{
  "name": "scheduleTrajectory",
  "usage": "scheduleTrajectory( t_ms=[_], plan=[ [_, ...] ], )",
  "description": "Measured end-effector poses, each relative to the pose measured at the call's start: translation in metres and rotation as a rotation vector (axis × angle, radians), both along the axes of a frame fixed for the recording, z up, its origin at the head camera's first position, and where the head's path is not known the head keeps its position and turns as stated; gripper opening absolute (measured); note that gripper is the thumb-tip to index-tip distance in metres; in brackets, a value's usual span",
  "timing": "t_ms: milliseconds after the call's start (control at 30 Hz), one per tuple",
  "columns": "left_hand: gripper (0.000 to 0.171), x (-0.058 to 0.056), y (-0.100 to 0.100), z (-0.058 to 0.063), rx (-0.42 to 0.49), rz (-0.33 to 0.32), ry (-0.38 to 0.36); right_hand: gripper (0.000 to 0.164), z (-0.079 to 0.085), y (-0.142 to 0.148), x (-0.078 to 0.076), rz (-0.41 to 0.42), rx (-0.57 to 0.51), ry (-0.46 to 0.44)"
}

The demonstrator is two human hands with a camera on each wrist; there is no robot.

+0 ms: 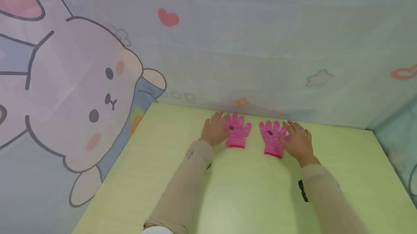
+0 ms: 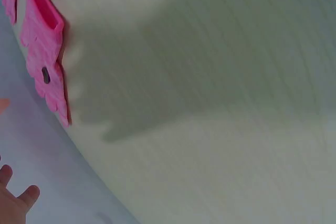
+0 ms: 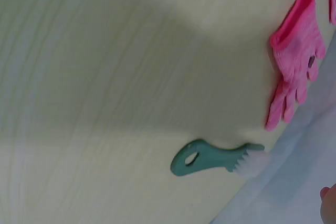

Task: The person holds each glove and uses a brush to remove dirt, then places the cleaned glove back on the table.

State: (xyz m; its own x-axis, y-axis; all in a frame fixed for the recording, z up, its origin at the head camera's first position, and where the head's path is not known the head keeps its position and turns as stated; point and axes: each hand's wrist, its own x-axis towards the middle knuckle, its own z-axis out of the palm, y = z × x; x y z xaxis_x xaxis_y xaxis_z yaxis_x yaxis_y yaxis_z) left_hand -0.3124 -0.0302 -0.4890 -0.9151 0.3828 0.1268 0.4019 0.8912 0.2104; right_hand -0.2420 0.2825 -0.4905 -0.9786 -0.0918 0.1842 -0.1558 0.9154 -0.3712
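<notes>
Two pink knit gloves lie flat and side by side near the table's back edge, each with a dark spot on it. My left hand (image 1: 215, 130) is at the outer side of the left glove (image 1: 236, 138), its fingers loosely bent and overlapping the glove's edge in the head view. On the other side, my right hand (image 1: 298, 141) overlaps the thumb side of the right glove (image 1: 273, 143), fingers spread and relaxed. Both wrist views show the fingertips apart from the gloves. A green-handled tool (image 3: 210, 158) with a pale, jagged-edged head lies beside the right glove; the head view hides it.
The pale yellow-green table (image 1: 247, 194) ends at a cloth backdrop (image 1: 260, 46) printed with hearts and stars. A large printed rabbit (image 1: 78, 93) covers the cloth at left. A dark strap (image 1: 303, 190) shows at the right wrist.
</notes>
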Motion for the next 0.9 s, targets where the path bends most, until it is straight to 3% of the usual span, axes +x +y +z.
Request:
scheduleTrajectory(
  t_ms=[133, 233, 400, 667, 900],
  plan=[
    [0.051, 0.008, 0.006, -0.015, 0.021, -0.006, -0.125, 0.056, -0.006, -0.012, 0.003, 0.012, 0.002, -0.039],
    [0.046, 0.016, 0.009, -0.024, 0.010, -0.027, -0.174, 0.055, -0.007, -0.013, 0.008, -0.009, -0.001, -0.051],
    [0.051, 0.028, 0.009, -0.036, -0.067, -0.093, -0.219, 0.052, -0.014, -0.004, 0.018, -0.060, -0.010, -0.066],
    [0.054, 0.036, 0.022, -0.036, -0.112, -0.154, -0.226, 0.046, -0.025, 0.008, 0.016, -0.093, -0.035, -0.069],
    [0.058, 0.040, 0.031, -0.038, -0.160, -0.132, -0.255, 0.045, -0.032, 0.020, 0.018, -0.139, -0.047, -0.073]
  ],
)
